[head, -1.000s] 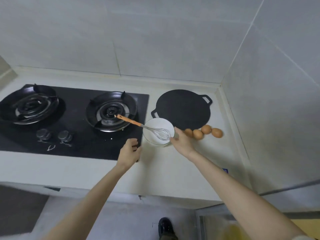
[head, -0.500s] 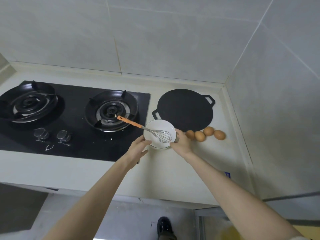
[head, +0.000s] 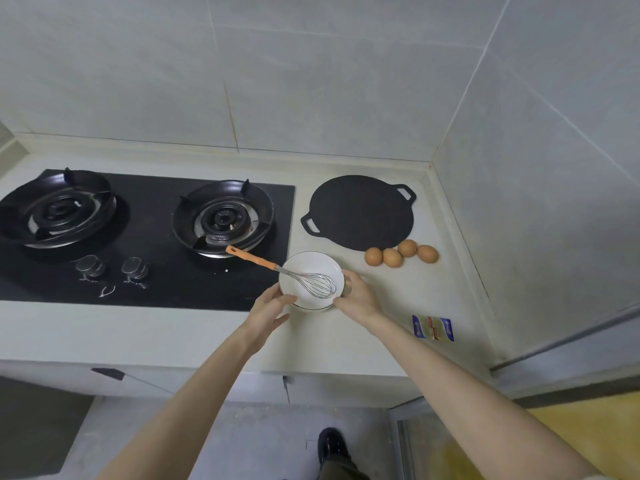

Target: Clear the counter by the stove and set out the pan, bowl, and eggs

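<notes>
The bowl [head: 306, 268] sits just right of the stove [head: 156, 216], by its near right corner, with a whisk [head: 313, 285] lying in it, orange handle slanting out over the stove's black glass. A second ago only the right hand [head: 356, 296] was at its rim, while the left hand [head: 266, 308] rested curled on the counter [head: 346, 348] near the stove's front edge. Now the left has come across, and both hands grip the bowl from opposite sides. That reads as steadying or shifting it into its final spot. The pan [head: 360, 213] lies flat right of the stove, further back, and the four eggs [head: 392, 258] sit beyond the bowl, further from the stove; both look placed already.

Fingertips on the bowl's underside are hidden, so whether it is lifted or resting cannot be told. A small blue packet [head: 433, 328], further right of the stove, is too small to read.
</notes>
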Demonstrator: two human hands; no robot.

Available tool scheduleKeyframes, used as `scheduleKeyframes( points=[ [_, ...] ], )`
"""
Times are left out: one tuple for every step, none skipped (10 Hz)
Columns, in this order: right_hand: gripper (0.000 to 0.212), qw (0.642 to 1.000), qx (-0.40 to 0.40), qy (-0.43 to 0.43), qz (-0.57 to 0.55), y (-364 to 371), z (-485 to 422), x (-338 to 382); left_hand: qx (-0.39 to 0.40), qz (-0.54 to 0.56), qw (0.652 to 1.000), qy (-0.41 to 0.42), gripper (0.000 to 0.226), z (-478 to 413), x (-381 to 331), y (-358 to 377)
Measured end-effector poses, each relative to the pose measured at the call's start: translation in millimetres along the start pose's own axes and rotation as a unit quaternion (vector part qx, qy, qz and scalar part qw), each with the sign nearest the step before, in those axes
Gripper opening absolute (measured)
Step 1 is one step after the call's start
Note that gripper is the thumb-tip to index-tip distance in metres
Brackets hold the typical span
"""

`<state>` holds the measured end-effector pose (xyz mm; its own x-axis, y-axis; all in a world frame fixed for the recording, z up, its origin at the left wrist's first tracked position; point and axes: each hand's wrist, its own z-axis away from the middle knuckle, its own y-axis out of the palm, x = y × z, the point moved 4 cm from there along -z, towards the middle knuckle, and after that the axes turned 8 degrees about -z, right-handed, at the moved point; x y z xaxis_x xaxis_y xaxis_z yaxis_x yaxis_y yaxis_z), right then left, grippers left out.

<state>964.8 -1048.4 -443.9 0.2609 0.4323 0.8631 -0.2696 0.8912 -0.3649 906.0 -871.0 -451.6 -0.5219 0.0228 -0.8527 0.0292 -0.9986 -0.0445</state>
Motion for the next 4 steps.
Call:
scheduleKeyframes(
  points=[
    [0.046, 1.0, 0.011, -0.004, 0.024, 5, 12, 4, 0.012, -0.002, 1.0, -0.004, 0.04, 8, 2, -2],
    [0.046, 0.999, 0.033, -0.004, 0.021, 8, 16, 5, 0.016, -0.016, 1.0, -0.02, 0.04, 9, 4, -5],
    [0.038, 0.999, 0.014, -0.019, 0.027, 3, 31, 14, -0.016, -0.025, 0.998, -0.049, 0.049, 16, 4, -12],
    [0.045, 0.999, -0.021, -0.029, -0.007, -3, 46, 23, -0.047, -0.028, 0.997, -0.048, 0.05, 26, 1, -19]
  ],
)
